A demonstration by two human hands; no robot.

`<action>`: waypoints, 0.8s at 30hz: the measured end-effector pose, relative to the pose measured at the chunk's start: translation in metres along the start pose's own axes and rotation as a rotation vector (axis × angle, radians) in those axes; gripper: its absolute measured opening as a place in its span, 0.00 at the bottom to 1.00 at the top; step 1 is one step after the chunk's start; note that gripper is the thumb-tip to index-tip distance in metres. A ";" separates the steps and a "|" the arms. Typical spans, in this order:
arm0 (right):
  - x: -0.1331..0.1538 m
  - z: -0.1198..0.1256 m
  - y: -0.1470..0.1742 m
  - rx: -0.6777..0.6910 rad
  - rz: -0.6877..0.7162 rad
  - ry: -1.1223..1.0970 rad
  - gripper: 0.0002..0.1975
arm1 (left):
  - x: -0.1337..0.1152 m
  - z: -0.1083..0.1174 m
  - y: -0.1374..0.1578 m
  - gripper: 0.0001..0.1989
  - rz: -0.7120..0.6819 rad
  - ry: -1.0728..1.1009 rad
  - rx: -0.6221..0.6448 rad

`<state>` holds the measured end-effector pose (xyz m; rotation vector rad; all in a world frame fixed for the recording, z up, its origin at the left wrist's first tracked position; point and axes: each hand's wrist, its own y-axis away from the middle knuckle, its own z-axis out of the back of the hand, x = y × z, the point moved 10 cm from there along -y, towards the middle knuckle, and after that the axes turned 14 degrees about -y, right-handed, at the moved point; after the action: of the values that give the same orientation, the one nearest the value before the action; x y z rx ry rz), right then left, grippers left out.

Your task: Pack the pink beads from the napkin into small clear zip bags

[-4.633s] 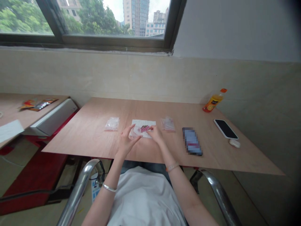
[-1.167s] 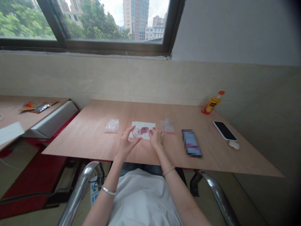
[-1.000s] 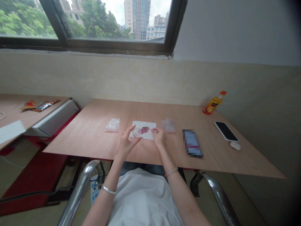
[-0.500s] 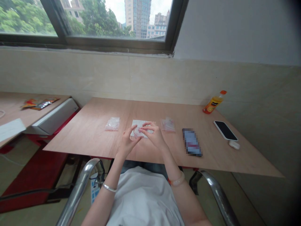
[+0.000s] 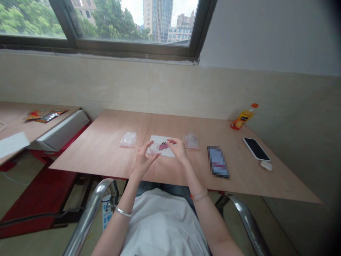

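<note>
On a white sheet (image 5: 170, 153) lies a small cluster of pink and dark beads (image 5: 163, 146). My left hand (image 5: 142, 160) is at the sheet's left side, thumb and fingers curved around a clear, pale pink round thing (image 5: 153, 149) whose kind I cannot make out. Across from it my right hand (image 5: 179, 150) hovers over the sheet's right part, its thumb and fingertips pinched together beside the beads. Whatever the pinch holds is too small to see.
Clear plastic packets flank the sheet, a left packet (image 5: 128, 139) and a right packet (image 5: 191, 141). Farther right are a phone (image 5: 218, 161), a white-edged phone (image 5: 256, 149), a small white case (image 5: 266, 165) and an orange drink bottle (image 5: 242, 119). Metal armrests (image 5: 89, 217) stand below the table's front edge.
My right hand has moved right, away from my left hand, uncovering the beads on the sheet. My left hand stays nearly in place. The view has shifted slightly.
</note>
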<state>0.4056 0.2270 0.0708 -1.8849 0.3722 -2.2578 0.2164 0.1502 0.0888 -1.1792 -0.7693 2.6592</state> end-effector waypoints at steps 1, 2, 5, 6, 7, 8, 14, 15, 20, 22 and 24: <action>-0.011 -0.007 0.000 0.048 -0.023 0.030 0.06 | 0.000 0.001 0.000 0.26 0.001 -0.005 -0.004; -0.021 -0.015 0.000 0.100 -0.040 0.051 0.06 | 0.001 0.001 0.000 0.26 0.000 -0.009 -0.009; -0.040 -0.037 0.004 0.209 -0.040 0.075 0.06 | 0.001 0.004 0.000 0.26 -0.006 -0.012 -0.022; -0.044 -0.042 0.005 0.220 -0.036 0.084 0.07 | 0.000 0.005 -0.001 0.26 -0.008 -0.011 -0.023; -0.047 -0.046 0.006 0.224 -0.035 0.093 0.07 | 0.000 0.006 -0.001 0.26 -0.011 -0.010 -0.023; -0.050 -0.050 0.006 0.222 -0.036 0.103 0.06 | -0.001 0.007 -0.001 0.25 -0.015 -0.009 -0.023; -0.060 -0.060 0.002 0.216 -0.045 0.160 0.05 | -0.005 0.009 -0.001 0.26 -0.028 -0.019 -0.024; -0.061 -0.061 0.002 0.215 -0.045 0.173 0.04 | -0.006 0.008 0.000 0.26 -0.031 -0.021 -0.020; -0.060 -0.062 0.001 0.196 -0.045 0.219 0.04 | -0.008 0.005 -0.001 0.28 -0.066 -0.023 -0.002; -0.058 -0.062 0.001 0.180 -0.044 0.223 0.05 | -0.010 0.007 -0.001 0.28 -0.079 -0.026 -0.008; -0.057 -0.061 0.002 0.157 -0.041 0.214 0.06 | -0.012 0.008 -0.001 0.28 -0.088 -0.033 -0.015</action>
<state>0.3564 0.2468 0.0065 -1.5953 0.1788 -2.4445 0.2186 0.1442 0.1023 -1.0818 -0.8281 2.6117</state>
